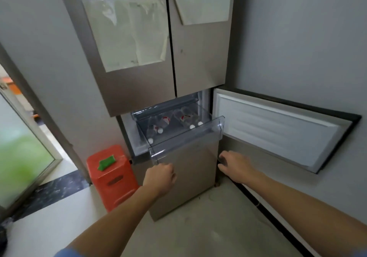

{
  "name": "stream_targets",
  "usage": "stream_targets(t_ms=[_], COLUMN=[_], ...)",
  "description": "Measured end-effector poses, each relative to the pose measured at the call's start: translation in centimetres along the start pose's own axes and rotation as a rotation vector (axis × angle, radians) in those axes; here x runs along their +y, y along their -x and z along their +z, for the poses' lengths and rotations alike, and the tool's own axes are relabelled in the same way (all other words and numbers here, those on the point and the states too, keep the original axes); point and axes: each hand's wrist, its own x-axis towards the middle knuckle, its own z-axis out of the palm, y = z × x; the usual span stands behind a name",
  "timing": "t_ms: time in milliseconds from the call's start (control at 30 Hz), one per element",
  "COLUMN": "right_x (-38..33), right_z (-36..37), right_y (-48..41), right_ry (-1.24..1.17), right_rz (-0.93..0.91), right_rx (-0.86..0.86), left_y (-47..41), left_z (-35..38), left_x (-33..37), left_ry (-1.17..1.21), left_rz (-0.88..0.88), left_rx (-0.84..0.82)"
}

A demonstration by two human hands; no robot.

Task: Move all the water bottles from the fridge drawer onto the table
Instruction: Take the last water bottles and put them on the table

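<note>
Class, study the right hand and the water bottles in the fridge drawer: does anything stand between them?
Yes: the clear front wall of the drawer rises between the right hand and the water bottles. The drawer is open on top, so reaching over that wall looks unobstructed.

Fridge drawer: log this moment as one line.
drawer: pulled out | bottles: lying inside | left hand: holds drawer front | right hand: open, empty | door: open
</note>
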Motion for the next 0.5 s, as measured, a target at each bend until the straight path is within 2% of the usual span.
stream_targets(t_ms=[133,233,500], right_x=[2.5,2.9,1.1], right_z=[-1.9,-1.8,-0.4], right_y=[-7.3,-11.3,-23.7], right_ry=[0.005,-0.024,-0.033], right_rz=[-0.046,-0.069,-0.148], right_rx=[0.021,-0.028,-0.072], left_y=[-6.2,-8.5,-17.2], left_z=[-0.3,0.4,2.2], left_x=[0.8,0.4,-4.9], left_ry=[0.081,0.111,0.118], left_rz=[-0.077,-0.115,-0.182], left_rx=[0.045,0.02,0.055])
